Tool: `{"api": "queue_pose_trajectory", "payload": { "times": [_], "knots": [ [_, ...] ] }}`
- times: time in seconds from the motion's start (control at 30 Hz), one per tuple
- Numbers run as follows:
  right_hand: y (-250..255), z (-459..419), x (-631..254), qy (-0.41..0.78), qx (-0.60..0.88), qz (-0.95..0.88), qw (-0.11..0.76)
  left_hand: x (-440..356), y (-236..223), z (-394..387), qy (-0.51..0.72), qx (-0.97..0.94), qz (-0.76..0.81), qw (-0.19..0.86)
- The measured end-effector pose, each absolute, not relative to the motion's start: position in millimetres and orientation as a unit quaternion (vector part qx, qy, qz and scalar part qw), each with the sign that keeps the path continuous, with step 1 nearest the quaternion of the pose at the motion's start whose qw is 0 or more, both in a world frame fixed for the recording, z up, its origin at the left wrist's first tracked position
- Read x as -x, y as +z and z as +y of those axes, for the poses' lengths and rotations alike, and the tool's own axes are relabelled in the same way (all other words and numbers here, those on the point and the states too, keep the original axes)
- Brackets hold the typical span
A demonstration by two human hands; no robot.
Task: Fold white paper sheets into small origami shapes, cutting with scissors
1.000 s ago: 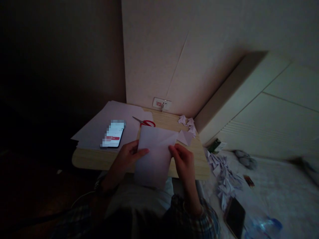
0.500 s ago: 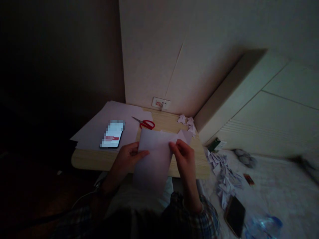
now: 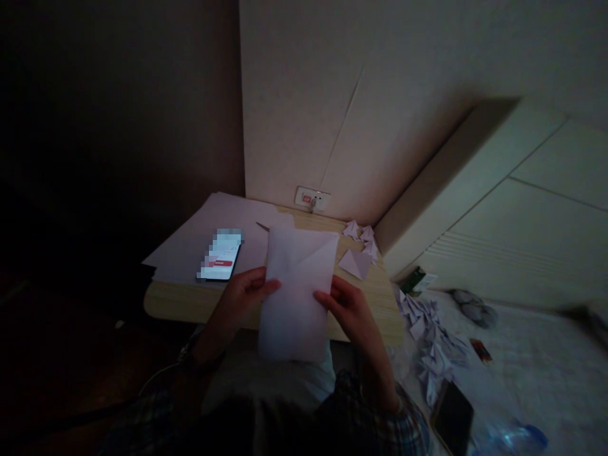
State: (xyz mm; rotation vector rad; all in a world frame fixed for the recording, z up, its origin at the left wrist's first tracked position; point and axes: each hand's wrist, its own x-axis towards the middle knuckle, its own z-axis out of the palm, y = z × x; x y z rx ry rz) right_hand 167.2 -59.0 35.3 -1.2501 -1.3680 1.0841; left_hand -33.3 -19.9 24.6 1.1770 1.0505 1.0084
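Observation:
A white sheet of paper [image 3: 298, 304] is held up between my two hands, over the front edge of the small wooden table [image 3: 185, 303]. My left hand [image 3: 242, 297] pinches its left edge, thumb on the front face. On the opposite edge my right hand [image 3: 349, 304] grips in the same way, its thumb lying on the paper. A diagonal crease runs across the sheet's upper part. Behind the sheet, only the blade of the scissors [image 3: 262, 226] shows; the red handles are hidden. A folded paper triangle [image 3: 356, 263] lies on the table beyond my right hand.
A phone with a lit screen [image 3: 221, 256] rests on a stack of white paper [image 3: 190, 237] at left. Several small folded papers [image 3: 365, 234] sit by the wall below a socket [image 3: 312, 199]. On the bed at right lie more folded papers [image 3: 432, 354] and a dark phone [image 3: 452, 418].
The paper has risen and now covers the scissors' handles. My right hand has shifted from near its upper right corner down to the middle of the right edge. My left hand keeps its hold.

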Motion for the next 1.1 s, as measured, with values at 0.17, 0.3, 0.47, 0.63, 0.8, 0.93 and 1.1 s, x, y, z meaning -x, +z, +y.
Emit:
{"api": "queue_pose_trajectory", "payload": {
  "times": [0.17, 0.3, 0.47, 0.63, 0.8, 0.93, 1.1],
  "knots": [
    [34, -61, -169, 0.432, 0.53, -0.53, 0.501, 37, 21, -18, 0.424, -0.523, 0.44, 0.594],
    [35, -61, -168, 0.462, 0.527, -0.501, 0.508, 40, 18, -19, 0.423, -0.519, 0.445, 0.595],
    [37, -62, -165, 0.439, 0.527, -0.499, 0.529, 42, 24, -25, 0.443, -0.472, 0.418, 0.638],
    [33, -60, -163, 0.414, 0.523, -0.498, 0.554, 40, 28, -25, 0.461, -0.426, 0.385, 0.677],
    [27, -57, -161, 0.401, 0.516, -0.501, 0.568, 37, 23, -22, 0.484, -0.392, 0.391, 0.678],
    [28, -56, -162, 0.402, 0.496, -0.528, 0.56, 38, 27, -25, 0.497, -0.411, 0.42, 0.639],
    [32, -56, -162, 0.388, 0.491, -0.567, 0.536, 37, 29, -23, 0.482, -0.429, 0.457, 0.612]
  ]
}}
